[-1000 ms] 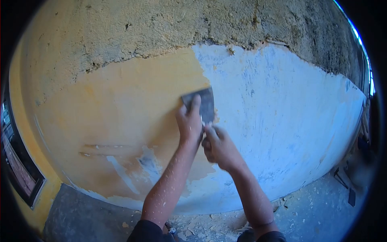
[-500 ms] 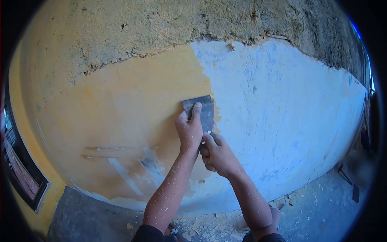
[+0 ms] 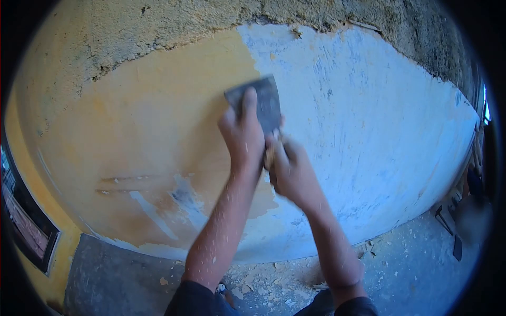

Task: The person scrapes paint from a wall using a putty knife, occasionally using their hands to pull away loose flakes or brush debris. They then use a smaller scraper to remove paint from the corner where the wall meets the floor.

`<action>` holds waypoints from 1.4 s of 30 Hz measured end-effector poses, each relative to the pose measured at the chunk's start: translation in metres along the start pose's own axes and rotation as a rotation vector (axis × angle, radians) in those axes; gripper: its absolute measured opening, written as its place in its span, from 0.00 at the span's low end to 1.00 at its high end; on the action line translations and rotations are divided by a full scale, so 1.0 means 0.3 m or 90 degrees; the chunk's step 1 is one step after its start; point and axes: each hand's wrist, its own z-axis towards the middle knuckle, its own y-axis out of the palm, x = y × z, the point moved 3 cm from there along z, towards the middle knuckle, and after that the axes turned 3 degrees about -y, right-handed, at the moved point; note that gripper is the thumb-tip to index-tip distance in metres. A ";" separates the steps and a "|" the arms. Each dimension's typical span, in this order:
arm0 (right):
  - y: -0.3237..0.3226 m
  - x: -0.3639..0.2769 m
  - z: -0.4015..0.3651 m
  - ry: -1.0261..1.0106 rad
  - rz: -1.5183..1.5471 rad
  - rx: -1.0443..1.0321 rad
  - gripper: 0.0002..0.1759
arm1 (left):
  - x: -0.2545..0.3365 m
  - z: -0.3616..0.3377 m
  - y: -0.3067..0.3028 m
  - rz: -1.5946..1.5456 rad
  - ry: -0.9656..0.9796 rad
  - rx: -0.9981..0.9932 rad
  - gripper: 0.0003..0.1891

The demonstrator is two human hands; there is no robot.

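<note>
A wide grey scraper (image 3: 268,100) lies against the wall, its broad edge pointing up and slightly left. My left hand (image 3: 243,129) grips the blade, thumb stretched along its face and the other fingers behind it. Lower down, my right hand (image 3: 287,166) is closed around the scraper's handle, which is mostly hidden by the fingers. The blade sits by the border between yellow paint (image 3: 174,100) on the left and the bared whitish-blue surface (image 3: 363,131) on the right. Pale flecks dot both forearms.
Rough, stained plaster (image 3: 184,26) runs along the top of the wall. Paint chips (image 3: 253,279) litter the grey floor (image 3: 121,274). A dark-framed window (image 3: 31,226) is at the left, and a long-handled tool (image 3: 448,226) lies on the floor at the right.
Both hands and the scraper have moved up along the paint border. The blade now tilts more to the left, and the view has shifted slightly downward.
</note>
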 end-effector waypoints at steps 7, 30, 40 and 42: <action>0.023 0.309 -0.328 0.125 -0.100 0.011 0.22 | -0.384 -0.330 -0.250 0.034 -0.159 0.099 0.19; 0.006 0.053 0.044 0.042 -0.026 0.016 0.23 | -0.092 0.059 -0.047 0.085 0.154 0.035 0.20; 0.061 0.466 -0.408 0.139 -0.064 0.054 0.21 | -0.451 -0.390 -0.291 0.080 -0.170 0.099 0.18; 0.066 0.489 -0.398 0.147 -0.075 0.063 0.22 | -0.472 -0.366 -0.293 0.077 -0.168 0.104 0.17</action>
